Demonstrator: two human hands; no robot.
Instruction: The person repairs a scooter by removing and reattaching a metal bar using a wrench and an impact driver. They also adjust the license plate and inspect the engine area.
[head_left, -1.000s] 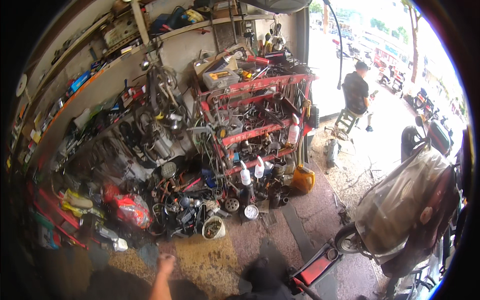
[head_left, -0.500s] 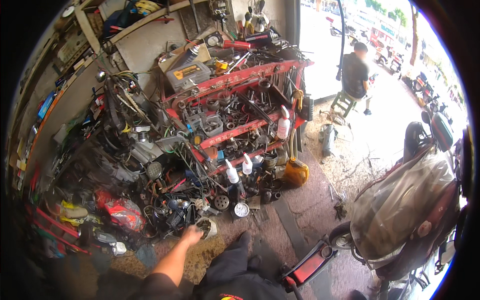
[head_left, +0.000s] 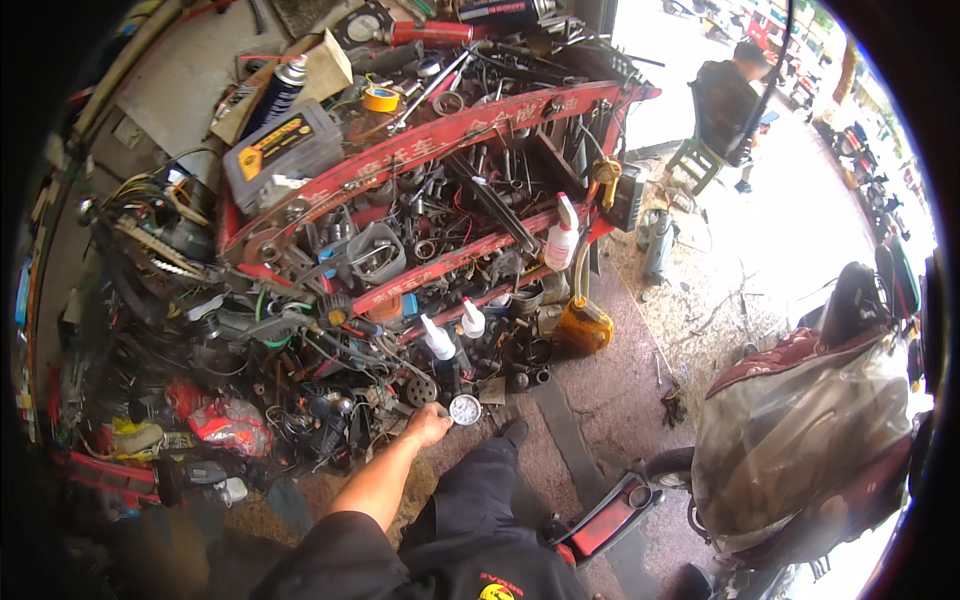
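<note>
My left hand (head_left: 428, 425) reaches in from the lower edge, its fingers curled together beside a round white-faced disc (head_left: 465, 409) with a dark rim. Whether it touches the disc or holds something small, I cannot make out. Behind the disc stand two white-topped spray bottles (head_left: 438, 340), next to a dark perforated round metal part (head_left: 420, 391). My right hand does not show.
A red rack (head_left: 440, 265) heaped with tools and parts fills the middle. Beside it stand a spray bottle (head_left: 562, 240) and a yellow jug (head_left: 584, 327). A red-and-black low stand (head_left: 607, 522) lies near my legs. A covered scooter (head_left: 800, 440) is at right; a person (head_left: 722, 100) sits outside.
My left hand has moved from the white cup to beside the white-faced disc. The cup no longer shows. The view has shifted closer to the rack.
</note>
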